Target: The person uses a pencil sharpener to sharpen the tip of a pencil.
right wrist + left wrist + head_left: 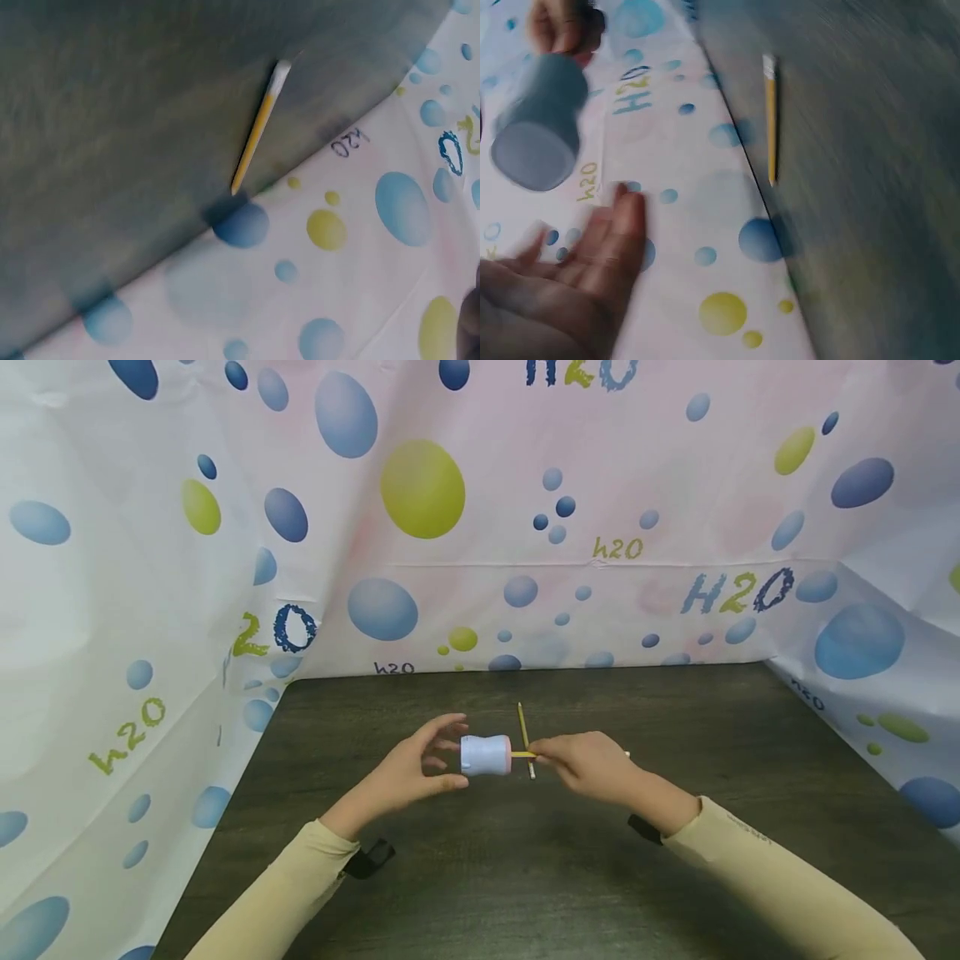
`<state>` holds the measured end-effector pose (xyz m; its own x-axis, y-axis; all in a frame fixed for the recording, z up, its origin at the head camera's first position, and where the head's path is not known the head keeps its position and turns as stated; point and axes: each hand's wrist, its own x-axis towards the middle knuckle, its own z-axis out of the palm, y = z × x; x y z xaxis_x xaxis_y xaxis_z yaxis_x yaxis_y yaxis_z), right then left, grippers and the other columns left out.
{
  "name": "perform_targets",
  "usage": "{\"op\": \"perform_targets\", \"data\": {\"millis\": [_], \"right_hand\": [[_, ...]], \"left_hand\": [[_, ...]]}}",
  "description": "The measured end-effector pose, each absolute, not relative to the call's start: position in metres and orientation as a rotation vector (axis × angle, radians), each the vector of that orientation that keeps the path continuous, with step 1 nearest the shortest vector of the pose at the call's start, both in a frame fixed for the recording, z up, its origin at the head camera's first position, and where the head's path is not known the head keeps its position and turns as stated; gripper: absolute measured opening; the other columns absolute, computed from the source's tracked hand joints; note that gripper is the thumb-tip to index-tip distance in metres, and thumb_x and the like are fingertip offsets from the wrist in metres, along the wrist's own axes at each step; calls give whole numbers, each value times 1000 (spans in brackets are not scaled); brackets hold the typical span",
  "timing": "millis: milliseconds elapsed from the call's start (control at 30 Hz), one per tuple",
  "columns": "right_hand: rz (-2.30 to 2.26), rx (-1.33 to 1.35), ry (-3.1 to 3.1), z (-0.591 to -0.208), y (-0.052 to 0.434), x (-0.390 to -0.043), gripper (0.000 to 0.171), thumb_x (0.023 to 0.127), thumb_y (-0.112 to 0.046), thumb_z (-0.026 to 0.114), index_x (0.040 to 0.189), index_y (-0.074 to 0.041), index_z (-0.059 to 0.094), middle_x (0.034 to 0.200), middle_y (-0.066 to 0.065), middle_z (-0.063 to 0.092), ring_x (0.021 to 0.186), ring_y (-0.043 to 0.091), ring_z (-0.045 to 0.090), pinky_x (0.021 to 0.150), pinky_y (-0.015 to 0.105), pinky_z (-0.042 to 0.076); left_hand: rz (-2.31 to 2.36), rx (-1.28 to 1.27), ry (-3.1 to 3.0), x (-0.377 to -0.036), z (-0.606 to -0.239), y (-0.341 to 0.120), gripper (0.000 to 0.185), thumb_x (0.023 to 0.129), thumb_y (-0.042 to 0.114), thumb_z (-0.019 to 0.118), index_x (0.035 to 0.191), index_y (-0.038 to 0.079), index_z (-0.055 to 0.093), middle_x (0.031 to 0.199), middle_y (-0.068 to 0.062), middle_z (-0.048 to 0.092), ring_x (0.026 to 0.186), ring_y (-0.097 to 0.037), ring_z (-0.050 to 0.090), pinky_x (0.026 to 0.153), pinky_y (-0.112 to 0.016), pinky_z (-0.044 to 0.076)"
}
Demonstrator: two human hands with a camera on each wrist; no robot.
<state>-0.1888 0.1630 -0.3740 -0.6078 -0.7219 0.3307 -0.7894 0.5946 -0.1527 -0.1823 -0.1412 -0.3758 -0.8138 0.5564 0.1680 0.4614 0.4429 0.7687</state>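
A pale blue, narrow-waisted pencil sharpener (485, 755) with a pink end is held on its side above the table. From its pink end runs a yellow pencil (521, 754), which my right hand (592, 767) pinches; the pencil's white end shows behind that hand. Around the sharpener's other end, my left hand (408, 772) is spread in a loose C. The left wrist view shows a gap between these blurred left fingers (634, 217) and the sharpener (547, 105). Only an edge of my right hand (470, 322) enters the right wrist view.
A second yellow pencil (522, 722) with a white end lies on the dark wooden table (465, 877), just beyond my right fingertips in the head view. A white sheet (510, 543) printed with blue and green dots encloses the table's back and sides.
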Motion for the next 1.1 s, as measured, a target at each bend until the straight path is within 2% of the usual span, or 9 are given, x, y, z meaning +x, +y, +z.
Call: {"op": "perform_targets", "data": {"millis": [100,267,433,500,567,667,800,967,1100], "right_hand": [[205,1228,-2395,-379,164,-189,20,90,-10,74,111,-10,72,90,0,79,56,7,61,48,18,42],[54,1236,-2213,-383,165,-190,32,80,0,79,106,-15,67,70,-5,61,48,5,33,46,16,16],[-81,1249,-2193,-382,165,-188,51,66,9,80,108,-15,67,69,-4,55,50,6,36,45,18,18],[-109,1256,-2223,-381,165,-187,55,63,10,80,110,-15,66,70,-4,56,51,6,35,44,19,20],[-105,1261,-2251,-381,164,-186,53,65,8,80,111,-14,67,71,-4,57,50,5,32,44,18,20],[-18,1264,-2327,-381,164,-185,41,75,5,78,111,-12,68,73,-3,65,48,4,32,44,18,24],[373,1295,-2652,-379,164,-188,17,97,-7,66,114,-7,71,86,3,76,53,0,42,51,17,35],[1119,1232,-3021,-370,162,-195,25,108,-12,48,110,0,70,70,5,57,56,3,32,55,22,34],[1018,1219,-3017,-368,159,-194,25,108,-15,49,113,-4,71,80,4,66,60,3,37,60,22,37]], "left_hand": [[1477,634,2290,-186,-377,-145,80,103,49,57,159,0,29,147,-30,53,118,-35,69,93,-41,61],[1545,379,1908,-187,-382,-144,88,104,63,39,153,-10,33,121,-24,72,88,-10,75,78,-26,63],[1602,345,1767,-186,-389,-137,95,95,67,50,143,-15,44,101,-5,79,79,-5,75,72,-19,61],[1617,357,1791,-186,-390,-134,99,89,69,57,140,-16,48,103,-11,79,80,-5,75,73,-19,61],[1613,401,1858,-187,-390,-133,98,89,65,61,140,-17,48,111,-22,76,85,-5,75,77,-20,61],[1568,511,2052,-186,-389,-131,80,96,46,67,143,-15,48,128,-32,67,101,-15,75,86,-26,62],[1316,865,2539,-182,-387,-129,56,94,19,74,142,-4,56,128,-25,70,110,-27,73,89,-33,62],[907,1295,3044,-176,-388,-130,59,81,14,84,136,6,63,125,-11,74,110,-27,74,89,-41,62],[1083,1182,2909,-178,-389,-135,66,84,14,83,143,3,56,134,-17,69,113,-31,71,90,-41,62]]}}
